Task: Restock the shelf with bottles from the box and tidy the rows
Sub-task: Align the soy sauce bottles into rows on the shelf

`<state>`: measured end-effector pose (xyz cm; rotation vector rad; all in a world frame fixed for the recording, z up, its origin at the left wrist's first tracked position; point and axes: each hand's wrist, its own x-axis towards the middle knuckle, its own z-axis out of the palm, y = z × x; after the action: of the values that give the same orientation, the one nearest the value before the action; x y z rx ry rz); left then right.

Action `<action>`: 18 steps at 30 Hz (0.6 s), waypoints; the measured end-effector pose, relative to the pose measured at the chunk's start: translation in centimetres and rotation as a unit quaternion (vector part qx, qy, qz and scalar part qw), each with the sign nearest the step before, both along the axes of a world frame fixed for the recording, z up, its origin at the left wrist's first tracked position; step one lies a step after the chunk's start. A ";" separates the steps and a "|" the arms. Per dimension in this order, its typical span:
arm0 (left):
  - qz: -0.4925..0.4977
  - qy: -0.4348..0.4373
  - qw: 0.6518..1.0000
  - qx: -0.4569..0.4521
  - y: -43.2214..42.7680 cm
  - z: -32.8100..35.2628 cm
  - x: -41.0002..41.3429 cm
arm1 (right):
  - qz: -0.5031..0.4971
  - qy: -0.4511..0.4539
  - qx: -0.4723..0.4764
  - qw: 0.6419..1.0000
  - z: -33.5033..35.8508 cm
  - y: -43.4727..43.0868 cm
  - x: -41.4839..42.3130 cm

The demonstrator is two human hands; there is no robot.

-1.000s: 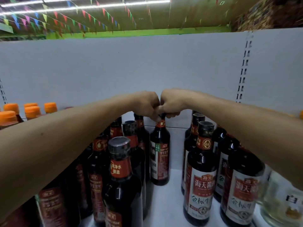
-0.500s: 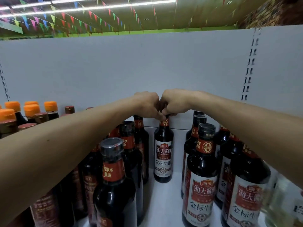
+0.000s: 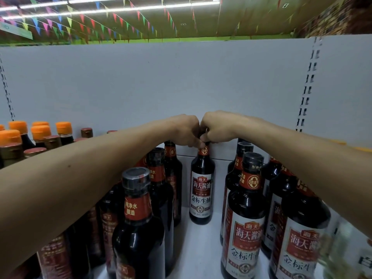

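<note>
Soy sauce bottle [image 3: 202, 190] upright, cap hidden by left hand [image 3: 186, 130] and right hand [image 3: 216, 128] pinching it.

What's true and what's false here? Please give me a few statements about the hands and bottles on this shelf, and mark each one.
1. The left hand and right hand both hold the top of one dark bottle. True.
2. That bottle lies on its side. False: it stands upright on the shelf.
3. Its label faces the camera. True.
4. The caps at the far left are green. False: those caps are orange.
</note>
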<state>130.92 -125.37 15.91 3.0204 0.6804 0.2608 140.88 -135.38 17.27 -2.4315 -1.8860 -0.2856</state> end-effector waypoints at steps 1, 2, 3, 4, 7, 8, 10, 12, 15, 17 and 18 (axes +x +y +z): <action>-0.004 0.001 1.000 -0.005 -0.1 0.0 0.0 | -0.005 0.000 0.001 1.000 0.1 -0.1 0.0; -0.009 0.004 1.000 -0.006 -0.2 0.0 0.1 | -0.010 0.003 0.001 1.000 0.1 -0.3 0.1; -0.013 0.007 1.000 -0.005 -0.4 0.0 0.2 | -0.016 0.007 0.000 1.000 0.1 -0.4 0.1; -0.015 0.009 1.000 -0.002 -0.5 0.1 0.2 | -0.020 0.012 0.001 1.000 0.1 -0.6 0.2; -0.014 0.010 1.000 0.006 -0.9 0.3 0.5 | -0.029 0.013 0.004 0.999 0.1 -0.9 0.2; -0.016 0.009 1.000 0.010 -1.0 0.3 0.6 | -0.031 0.007 0.005 0.999 0.1 -1.0 0.2; -0.021 0.009 1.000 0.020 -1.2 0.3 1.0 | -0.036 0.002 0.004 0.999 0.2 -1.3 0.2; -0.021 0.009 0.999 0.029 -1.2 0.3 1.2 | -0.039 0.002 0.006 0.999 0.2 -1.5 0.2; -0.015 0.009 0.999 0.030 -1.0 0.3 1.1 | -0.038 0.006 0.014 0.999 0.0 -1.5 0.1; -0.015 0.011 1.000 0.024 -0.9 0.3 0.7 | -0.039 0.006 0.018 0.999 -0.1 -1.4 -0.1; -0.014 0.015 1.000 0.022 -1.0 0.2 0.5 | -0.040 0.004 0.018 0.999 -0.1 -1.4 -0.2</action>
<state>131.38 -126.34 16.16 3.0793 0.6439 0.2326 140.64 -136.81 17.14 -2.4842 -1.7675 -0.3115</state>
